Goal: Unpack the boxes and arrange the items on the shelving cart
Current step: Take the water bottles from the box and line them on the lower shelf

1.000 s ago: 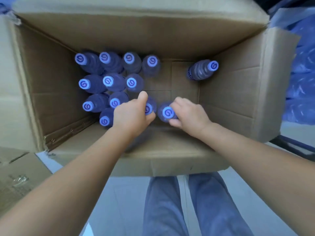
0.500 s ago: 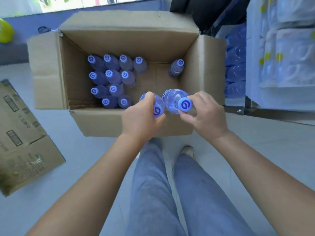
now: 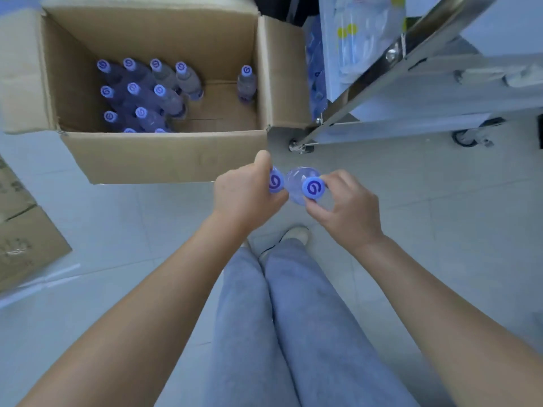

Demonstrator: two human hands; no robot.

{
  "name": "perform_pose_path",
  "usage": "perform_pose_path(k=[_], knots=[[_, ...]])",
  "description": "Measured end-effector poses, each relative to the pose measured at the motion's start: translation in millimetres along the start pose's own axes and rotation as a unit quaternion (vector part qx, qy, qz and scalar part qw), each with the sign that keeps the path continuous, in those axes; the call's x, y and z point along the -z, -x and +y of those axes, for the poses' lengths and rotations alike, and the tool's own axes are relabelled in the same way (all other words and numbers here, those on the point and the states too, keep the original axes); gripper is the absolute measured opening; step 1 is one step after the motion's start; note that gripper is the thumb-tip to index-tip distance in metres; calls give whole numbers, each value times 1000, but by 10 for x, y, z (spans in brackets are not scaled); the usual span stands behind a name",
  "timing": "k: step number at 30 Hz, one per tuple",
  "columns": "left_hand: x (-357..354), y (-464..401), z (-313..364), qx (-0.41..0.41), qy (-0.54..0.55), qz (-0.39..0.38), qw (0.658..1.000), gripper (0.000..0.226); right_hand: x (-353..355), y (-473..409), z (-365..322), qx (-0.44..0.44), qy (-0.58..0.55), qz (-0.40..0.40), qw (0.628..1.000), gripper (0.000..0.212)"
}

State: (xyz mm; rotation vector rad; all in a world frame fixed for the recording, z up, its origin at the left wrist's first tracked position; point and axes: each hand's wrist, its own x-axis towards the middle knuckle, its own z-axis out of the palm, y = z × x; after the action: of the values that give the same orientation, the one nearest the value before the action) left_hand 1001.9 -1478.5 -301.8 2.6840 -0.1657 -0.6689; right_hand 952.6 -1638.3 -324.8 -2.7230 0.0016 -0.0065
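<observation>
1. Left hand [image 3: 246, 195] grasps one bottle [image 3: 275, 181] near the cap; right hand [image 3: 346, 207] pinches a second bottle [image 3: 302, 183] at the neck. Both are carried upright over the floor, between the cardboard box [image 3: 164, 155] and the shelving cart [image 3: 382, 92].
2. Neck grips likely suit lifting straight out of tight rows.
3. Bottles: clear plastic, lilac caps with a dark swirl mark.
4. About a dozen more stand in the box, mostly packed left, one alone at right.
</observation>
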Motion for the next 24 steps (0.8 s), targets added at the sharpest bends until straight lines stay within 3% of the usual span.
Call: perform_pose_path(k=[7,16,24], knots=[[-492,227,883,-36,-25,-10,999,31,418,476,735,-78,-45,44,995,34],[-1211,129,2140,34,49,19,998,27,898,648,2169,-15,-34,17,999,41],[-1807,-666,2542,-2,64,32,997,33,576,293,3109,-12,-17,24,999,44]])
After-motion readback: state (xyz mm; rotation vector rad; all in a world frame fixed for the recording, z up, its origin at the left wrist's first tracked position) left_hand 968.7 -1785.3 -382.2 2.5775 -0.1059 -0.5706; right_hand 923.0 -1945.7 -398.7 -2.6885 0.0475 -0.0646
